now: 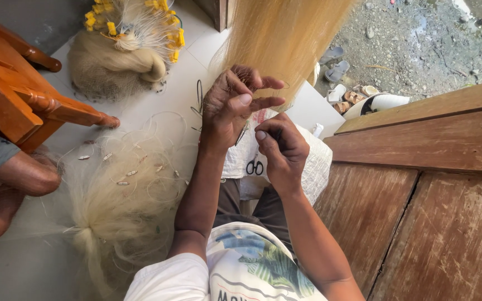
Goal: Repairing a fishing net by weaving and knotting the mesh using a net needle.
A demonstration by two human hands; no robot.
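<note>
At frame centre, your left hand (231, 106) pinches the hanging net's (285, 39) strands taut, so your right hand (281, 150), fingers curled on fine line, can work them.

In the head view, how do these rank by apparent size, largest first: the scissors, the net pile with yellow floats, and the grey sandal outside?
1. Net pile with yellow floats
2. Grey sandal and scissors: they look alike in size, and the sandal lies farther from the camera, so I leave them unranked.

pale fishing net (285, 39), hanging, pinched by hands
</note>
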